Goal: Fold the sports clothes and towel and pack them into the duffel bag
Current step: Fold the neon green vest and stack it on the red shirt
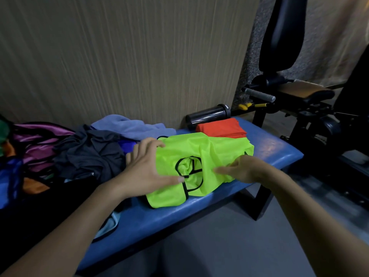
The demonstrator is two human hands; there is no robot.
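A neon green mesh vest (199,144) with black trim lies crumpled on the blue padded bench (269,148). My left hand (145,168) rests on the vest's left edge, fingers spread and fairly straight, thumb lying on the fabric. My right hand (241,169) pinches a fold at the vest's right side, and some fabric drapes over its fingers. A folded orange garment (221,127) sits just behind the vest. A lavender towel (127,124) and dark grey clothes (87,154) are heaped to the left. The open duffel bag (38,140), with purple lining, is at the far left.
A black bottle (207,115) lies on its side against the wall behind the orange garment. Black gym equipment (283,56) with a padded seat stands to the right of the bench. A light blue cloth (111,222) hangs at the bench's near edge.
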